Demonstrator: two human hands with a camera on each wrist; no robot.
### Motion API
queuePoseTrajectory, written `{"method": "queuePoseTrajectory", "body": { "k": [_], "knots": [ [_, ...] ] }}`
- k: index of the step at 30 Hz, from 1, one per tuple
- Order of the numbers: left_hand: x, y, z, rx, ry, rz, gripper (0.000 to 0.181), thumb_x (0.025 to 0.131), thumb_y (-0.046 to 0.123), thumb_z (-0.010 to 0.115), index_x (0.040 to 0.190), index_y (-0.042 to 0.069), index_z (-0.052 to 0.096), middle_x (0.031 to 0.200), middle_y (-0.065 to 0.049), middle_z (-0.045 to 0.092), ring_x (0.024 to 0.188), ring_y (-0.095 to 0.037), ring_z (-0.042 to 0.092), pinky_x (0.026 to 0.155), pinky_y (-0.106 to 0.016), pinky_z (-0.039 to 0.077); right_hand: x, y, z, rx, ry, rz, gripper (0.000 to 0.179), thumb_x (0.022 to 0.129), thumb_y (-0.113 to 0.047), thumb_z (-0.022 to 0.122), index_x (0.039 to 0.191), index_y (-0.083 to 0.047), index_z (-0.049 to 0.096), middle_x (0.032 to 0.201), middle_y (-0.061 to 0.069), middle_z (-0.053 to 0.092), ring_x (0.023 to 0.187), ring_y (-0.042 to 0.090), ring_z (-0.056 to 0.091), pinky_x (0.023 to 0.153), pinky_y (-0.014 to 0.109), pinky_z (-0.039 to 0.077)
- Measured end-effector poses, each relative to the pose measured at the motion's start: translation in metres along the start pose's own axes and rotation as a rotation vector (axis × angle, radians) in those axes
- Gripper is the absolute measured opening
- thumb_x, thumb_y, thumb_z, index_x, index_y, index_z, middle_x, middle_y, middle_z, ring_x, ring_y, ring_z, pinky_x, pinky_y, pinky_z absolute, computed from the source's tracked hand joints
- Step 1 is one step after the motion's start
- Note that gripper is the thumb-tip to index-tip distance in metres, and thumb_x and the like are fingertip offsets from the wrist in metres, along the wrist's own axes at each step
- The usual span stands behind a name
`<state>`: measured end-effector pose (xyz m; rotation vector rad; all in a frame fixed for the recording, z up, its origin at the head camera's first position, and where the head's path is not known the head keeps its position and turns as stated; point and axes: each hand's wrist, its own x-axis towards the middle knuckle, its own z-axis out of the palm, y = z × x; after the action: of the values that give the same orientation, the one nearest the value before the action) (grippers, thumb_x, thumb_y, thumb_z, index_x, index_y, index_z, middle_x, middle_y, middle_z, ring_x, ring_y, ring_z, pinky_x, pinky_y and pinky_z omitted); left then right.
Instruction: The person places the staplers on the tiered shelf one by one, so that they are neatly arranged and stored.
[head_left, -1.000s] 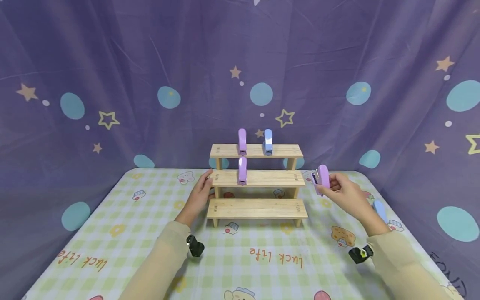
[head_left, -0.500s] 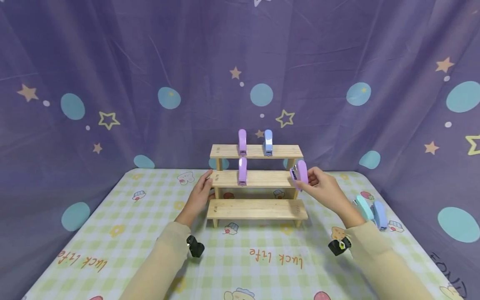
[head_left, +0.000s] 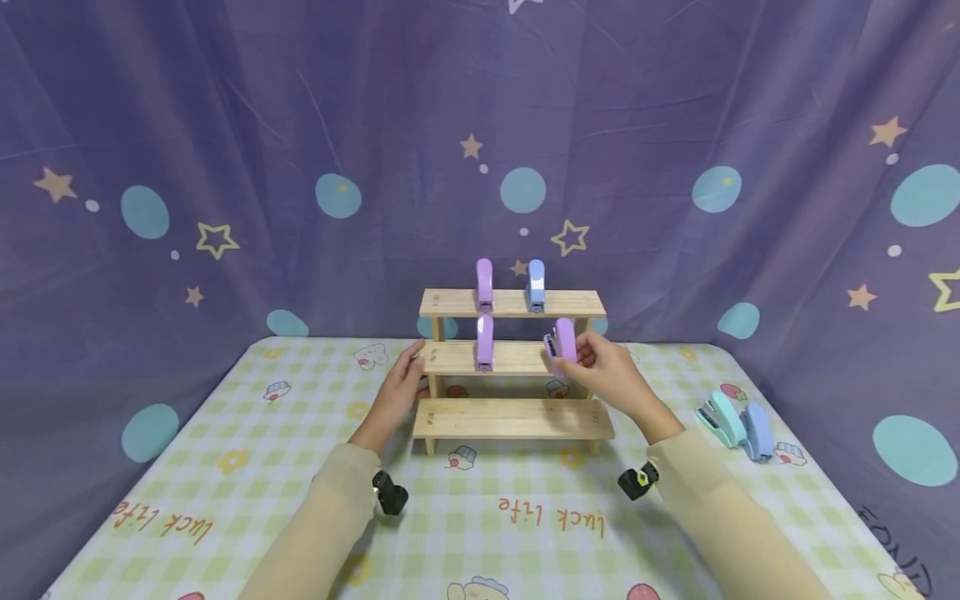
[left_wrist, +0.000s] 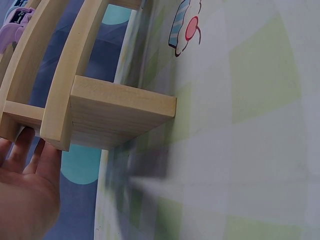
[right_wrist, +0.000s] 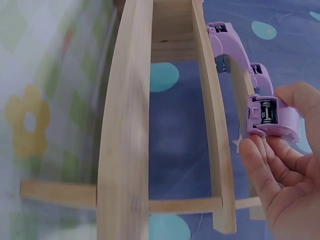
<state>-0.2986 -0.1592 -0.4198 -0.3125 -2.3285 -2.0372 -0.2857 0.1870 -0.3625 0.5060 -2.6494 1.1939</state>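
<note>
My right hand [head_left: 611,375] pinches a purple stapler [head_left: 566,341] between thumb and fingers, in front of the right part of the middle step of a three-tier wooden display stand [head_left: 517,418]. In the right wrist view, the held stapler [right_wrist: 272,117] shows its end, beside the shelf boards; whether it touches the wood I cannot tell. My left hand [head_left: 397,392] holds the left end of the middle step, fingers partly hidden behind it. One purple stapler [head_left: 485,343] stands on that step. On the top step stand another purple stapler [head_left: 484,285] and a blue stapler [head_left: 536,286].
A mint stapler [head_left: 724,419] and a blue stapler [head_left: 758,432] lie side by side on the checked tablecloth [head_left: 300,458] at the right. A purple patterned curtain [head_left: 405,125] hangs behind the table.
My right hand has carried the purple stapler leftward from beside the stand to the middle step. The mint stapler at the right has come into full view. My left hand stays put.
</note>
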Motion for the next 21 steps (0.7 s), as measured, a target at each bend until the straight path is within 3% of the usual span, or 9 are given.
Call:
{"method": "queuePoseTrajectory", "body": {
  "k": [14,21],
  "knots": [
    [0.001,-0.003,0.001,0.026,0.019,0.003,0.050,0.112,0.031,0.033,0.160,0.021,0.025,0.153,-0.019,0.035,0.139,-0.037,0.040,0.108,-0.052,0.044,0.019,-0.006,0.022,-0.033,0.038,0.022,0.036,0.090,-0.038,0.077,0.095,-0.007,0.058,0.087,0.005,0.064,0.079,0.019,0.060,0.067,0.032,0.052],
    [0.000,-0.004,0.001,0.029,0.022,0.004,0.050,0.112,0.030,0.033,0.160,0.018,0.025,0.153,-0.021,0.035,0.139,-0.039,0.040,0.108,-0.051,0.044,0.026,-0.003,0.029,0.010,0.019,0.068,0.040,0.090,-0.044,0.076,0.094,-0.008,0.057,0.088,0.005,0.063,0.079,0.019,0.058,0.068,0.031,0.050]
  ]
}}
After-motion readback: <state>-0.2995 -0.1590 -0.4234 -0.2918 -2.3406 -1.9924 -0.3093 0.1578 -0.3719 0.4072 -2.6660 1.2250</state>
